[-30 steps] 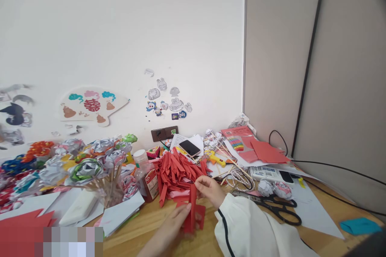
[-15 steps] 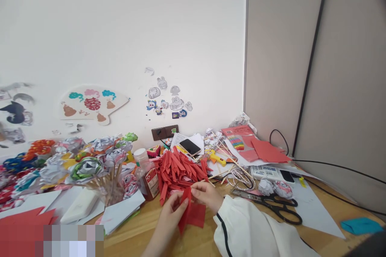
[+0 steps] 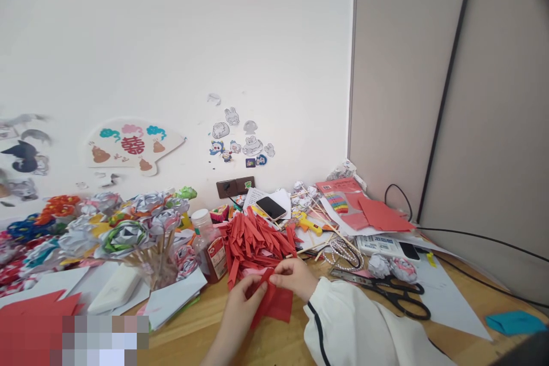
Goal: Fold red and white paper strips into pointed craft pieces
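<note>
Black-handled scissors (image 3: pixel 377 283) beside white sheet (image 3: pixel 454 304); phone (image 3: pixel 271 207) atop papers (image 3: pixel 283 198); white-lidded jar (image 3: pixel 201 250); fan-shaped cutout (image 3: pixel 118 154) on wall (image 3: pixel 171 40).

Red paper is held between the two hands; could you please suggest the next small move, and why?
Perhaps slide the right hand down the red paper to crease it, the left hand holding: both pinch it, and narrow red strips lie piled beyond.

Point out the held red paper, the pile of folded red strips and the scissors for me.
Held red paper (image 3: pixel 257 318): head view, on its lower end.
Pile of folded red strips (image 3: pixel 254 237): head view, near its middle.
Scissors (image 3: pixel 381 284): head view, where blades meet black handles.
</note>
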`<state>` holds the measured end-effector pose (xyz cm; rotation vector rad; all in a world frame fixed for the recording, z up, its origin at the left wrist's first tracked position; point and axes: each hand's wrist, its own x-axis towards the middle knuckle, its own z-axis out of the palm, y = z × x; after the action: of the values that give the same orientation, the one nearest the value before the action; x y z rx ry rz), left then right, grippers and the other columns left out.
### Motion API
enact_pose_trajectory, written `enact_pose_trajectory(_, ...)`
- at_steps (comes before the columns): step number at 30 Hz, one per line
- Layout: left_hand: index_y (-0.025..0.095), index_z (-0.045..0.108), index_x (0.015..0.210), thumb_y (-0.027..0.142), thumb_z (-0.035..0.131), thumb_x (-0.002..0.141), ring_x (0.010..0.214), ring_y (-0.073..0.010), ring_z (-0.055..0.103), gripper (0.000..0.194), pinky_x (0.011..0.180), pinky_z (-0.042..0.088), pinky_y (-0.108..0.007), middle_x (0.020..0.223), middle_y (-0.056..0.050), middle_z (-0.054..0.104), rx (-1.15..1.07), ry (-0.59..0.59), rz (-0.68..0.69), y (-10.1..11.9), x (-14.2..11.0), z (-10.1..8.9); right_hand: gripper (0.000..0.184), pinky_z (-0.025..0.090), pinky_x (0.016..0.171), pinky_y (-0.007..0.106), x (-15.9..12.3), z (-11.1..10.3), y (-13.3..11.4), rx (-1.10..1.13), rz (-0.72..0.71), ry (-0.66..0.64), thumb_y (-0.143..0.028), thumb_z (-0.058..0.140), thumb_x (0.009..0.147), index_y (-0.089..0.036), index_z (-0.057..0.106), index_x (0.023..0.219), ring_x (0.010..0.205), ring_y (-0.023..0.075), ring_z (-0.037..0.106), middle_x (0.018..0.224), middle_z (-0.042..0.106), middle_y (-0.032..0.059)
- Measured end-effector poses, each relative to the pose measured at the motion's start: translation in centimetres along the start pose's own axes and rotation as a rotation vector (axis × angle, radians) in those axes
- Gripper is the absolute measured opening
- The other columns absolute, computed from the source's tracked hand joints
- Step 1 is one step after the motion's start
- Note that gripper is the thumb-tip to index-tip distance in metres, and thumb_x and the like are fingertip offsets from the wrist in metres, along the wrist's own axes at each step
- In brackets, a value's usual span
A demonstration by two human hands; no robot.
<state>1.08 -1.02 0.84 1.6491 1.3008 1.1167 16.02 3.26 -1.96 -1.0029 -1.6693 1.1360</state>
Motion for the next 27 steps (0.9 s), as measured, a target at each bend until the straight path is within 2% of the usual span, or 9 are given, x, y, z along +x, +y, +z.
enact_pose_trajectory(10, 0.013, 0.060, 0.068, 0.036, 0.051, 0.066, 0.064, -0.0184, 0.053, 0.025, 0.060, 0.040, -0.026, 0.066, -0.003, 0.062, 0.039, -0.046, 0.017, 0.3, -0.2, 0.0, 0.023, 0.034, 0.049, 0.020, 0.0, 0.1, 0.0, -0.055, -0.003, 0.038, -0.036, 0.062, 0.057, -0.013, 0.058, 0.061, 0.052, 0.0094, 0.045, 0.055, 0.053, -0.0010)
enact_pose_trajectory(15, 0.013, 0.059, 0.069, 0.036, 0.048, 0.068, 0.065, -0.0185, 0.053, 0.025, 0.060, 0.040, -0.025, 0.067, -0.003, 0.062, 0.061, -0.052, 0.035, 0.0, -0.2, 0.3, 0.021, 0.032, 0.049, 0.019, -0.3, 0.3, -0.7, -0.069, -0.091, 0.030, -0.033, 0.059, 0.060, -0.013, 0.054, 0.057, 0.051, 0.0080, 0.041, 0.054, 0.048, -0.0027)
enact_pose_trajectory(18, 0.013, 0.059, 0.065, 0.037, 0.048, 0.067, 0.063, -0.0179, 0.052, 0.026, 0.058, 0.040, -0.025, 0.064, -0.002, 0.061, 0.098, -0.027, 0.052, 0.1, -0.3, 0.3, 0.026, 0.030, 0.047, 0.018, -0.5, 0.4, -1.0, -0.093, -0.131, 0.019, -0.034, 0.050, 0.069, -0.014, 0.050, 0.054, 0.049, 0.0074, 0.038, 0.052, 0.043, -0.0035)
enact_pose_trajectory(21, 0.013, 0.059, 0.065, 0.037, 0.048, 0.067, 0.062, -0.0174, 0.052, 0.026, 0.058, 0.040, -0.024, 0.063, -0.002, 0.061, 0.073, -0.002, 0.046, 0.3, -0.3, 0.2, 0.032, 0.028, 0.047, 0.019, -0.6, 0.7, -1.0, -0.213, -0.188, -0.002, -0.032, 0.040, 0.076, -0.014, 0.045, 0.050, 0.048, 0.0072, 0.037, 0.049, 0.040, -0.0039)
enact_pose_trajectory(24, 0.013, 0.059, 0.064, 0.038, 0.050, 0.065, 0.062, -0.0174, 0.053, 0.026, 0.058, 0.040, -0.024, 0.062, -0.002, 0.060, 0.025, 0.004, -0.001, 0.6, -0.3, -0.1, 0.030, 0.030, 0.049, 0.019, -0.7, 0.8, -1.1, -0.308, -0.247, -0.069, -0.025, 0.039, 0.076, -0.014, 0.043, 0.048, 0.048, 0.0077, 0.040, 0.048, 0.042, -0.0035)
enact_pose_trajectory(27, 0.014, 0.058, 0.061, 0.038, 0.053, 0.063, 0.061, -0.0165, 0.051, 0.025, 0.057, 0.039, -0.023, 0.060, 0.000, 0.058, 0.024, 0.029, -0.026, 0.6, -0.1, -0.2, 0.029, 0.031, 0.051, 0.019, -0.8, 0.9, -1.3, -0.347, -0.286, -0.047, -0.021, 0.039, 0.075, -0.015, 0.041, 0.047, 0.050, 0.0081, 0.040, 0.049, 0.041, -0.0034)
